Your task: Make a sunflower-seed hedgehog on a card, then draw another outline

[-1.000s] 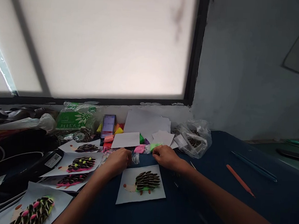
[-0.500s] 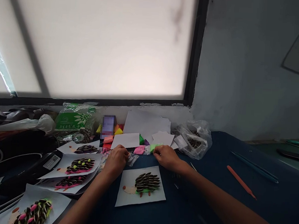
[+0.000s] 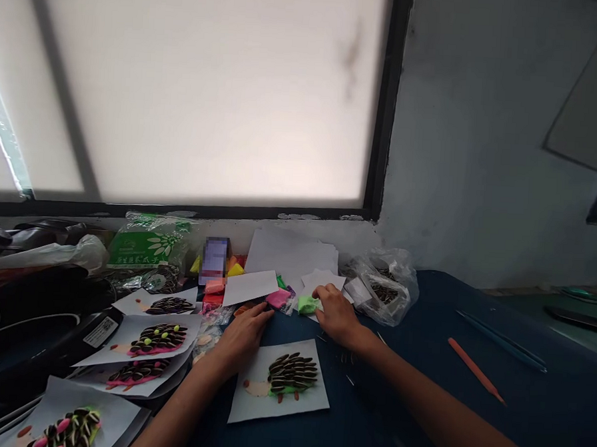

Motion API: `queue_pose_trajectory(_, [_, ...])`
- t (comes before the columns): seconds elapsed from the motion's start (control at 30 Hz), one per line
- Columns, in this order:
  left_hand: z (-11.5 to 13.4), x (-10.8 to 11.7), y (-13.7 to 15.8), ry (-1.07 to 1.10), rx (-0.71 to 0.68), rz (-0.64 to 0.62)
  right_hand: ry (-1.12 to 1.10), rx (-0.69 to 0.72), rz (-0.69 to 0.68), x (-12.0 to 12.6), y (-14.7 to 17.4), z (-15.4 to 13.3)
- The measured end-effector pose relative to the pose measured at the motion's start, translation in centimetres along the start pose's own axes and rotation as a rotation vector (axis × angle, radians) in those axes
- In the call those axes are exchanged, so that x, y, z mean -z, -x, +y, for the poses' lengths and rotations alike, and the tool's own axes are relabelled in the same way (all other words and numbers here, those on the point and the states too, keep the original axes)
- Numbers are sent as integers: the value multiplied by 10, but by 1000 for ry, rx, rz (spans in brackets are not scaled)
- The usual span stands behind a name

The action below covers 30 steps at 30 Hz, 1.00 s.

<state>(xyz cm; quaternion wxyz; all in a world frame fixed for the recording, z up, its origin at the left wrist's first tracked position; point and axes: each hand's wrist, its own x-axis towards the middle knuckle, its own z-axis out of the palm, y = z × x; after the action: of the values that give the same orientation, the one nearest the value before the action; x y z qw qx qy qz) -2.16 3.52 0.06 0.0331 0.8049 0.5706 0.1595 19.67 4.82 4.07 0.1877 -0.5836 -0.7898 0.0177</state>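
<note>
My right hand (image 3: 340, 314) has its fingers curled at the edge of a bright green packet of modelling clay (image 3: 307, 306), thumb and forefinger against it. My left hand (image 3: 245, 335) lies low on the table with fingers stretched out, the tips close to a pink clay packet (image 3: 277, 298). A clear crumpled wrapper (image 3: 289, 308) is beside the pink packet. In front of both hands lies a white card (image 3: 249, 409) bearing a hedgehog (image 3: 290, 376) of striped sunflower seeds on green clay, with a pale face, brown nose and brown feet.
Finished-looking hedgehog cards (image 3: 121, 354) overlap on the left. Behind are a green seed bag (image 3: 147, 245), white paper sheets (image 3: 291, 253) and a plastic bag of seeds (image 3: 388, 288). An orange tool (image 3: 475, 369) and blue tweezers (image 3: 502, 341) lie right.
My left hand has shifted right and spread its fingers flatter, toward the pink packet. My right hand stays at the green packet, whose shape now looks more bunched. The view tilted slightly.
</note>
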Motion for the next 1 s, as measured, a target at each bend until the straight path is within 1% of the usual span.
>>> queue_pose_trajectory(0.2, [0,2,-12,-31,18,9,27,8,-14,1,-1,4])
queue_pose_trajectory(0.37, [3,10,-16,-50,39,89,49,14,-24,5,-1,6])
queue_pose_trajectory(0.43, [6,11,-14,-48,33,101,65,20,-31,5,-1,8])
queue_pose_trajectory(0.6, [9,1,-14,10,-18,24,109,42,-74,1,-5,11])
queue_pose_trajectory(0.67, [9,-5,-15,55,-10,3,122,55,-70,-1,-6,11])
queue_pose_trajectory(0.77, [7,-9,-14,153,7,31,128,87,-49,-3,-7,9])
queue_pose_trajectory(0.9, [5,-6,-14,346,19,139,75,101,-21,0,-7,6])
queue_pose_trajectory(1.0, [5,0,-17,549,35,235,-19,82,15,8,-7,2])
